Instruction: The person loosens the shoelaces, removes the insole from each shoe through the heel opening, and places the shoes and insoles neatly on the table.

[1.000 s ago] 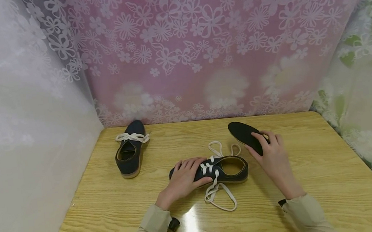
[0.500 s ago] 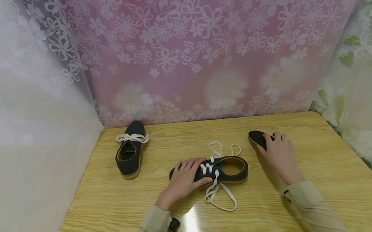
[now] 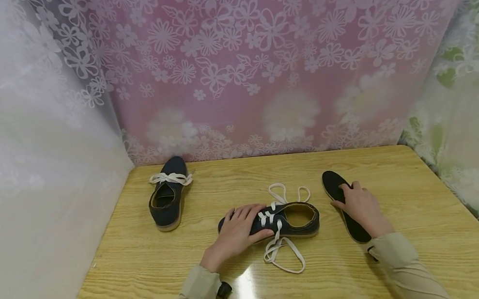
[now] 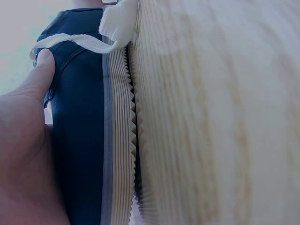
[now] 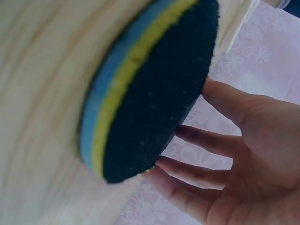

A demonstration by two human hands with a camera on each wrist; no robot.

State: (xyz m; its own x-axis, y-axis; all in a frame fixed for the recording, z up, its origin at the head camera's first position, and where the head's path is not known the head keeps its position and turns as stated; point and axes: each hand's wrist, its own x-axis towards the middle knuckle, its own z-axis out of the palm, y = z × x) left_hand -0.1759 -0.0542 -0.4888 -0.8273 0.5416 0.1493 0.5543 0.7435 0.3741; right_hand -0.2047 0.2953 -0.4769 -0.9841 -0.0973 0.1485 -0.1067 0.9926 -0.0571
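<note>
A dark navy lace-up sneaker (image 3: 300,230) lies sideways mid-table, its white laces (image 3: 292,261) loosened and its opening facing right. My left hand (image 3: 233,235) holds its toe end, fingers over the top and thumb along the near side. In the left wrist view the thumb presses the dark upper (image 4: 77,117) above the ribbed sole. To the right, a black insole (image 3: 355,227) lies on the table under my right hand (image 3: 364,209). The fingertips and thumb touch its top and edge, fingers fairly straight. The right wrist view shows the insole's yellow and blue layered edge (image 5: 112,89).
Another navy sneaker (image 3: 167,213) with tied white laces stands at the back left of the wooden table (image 3: 148,281). A floral pink cloth (image 3: 231,72) hangs behind the table, with pale cloths at both sides. A dark strap piece (image 3: 224,290) shows by the left cuff.
My right hand has carried the insole rightward, and it now lies down on the table with more of its length showing. The left hand and both sneakers have stayed in place.
</note>
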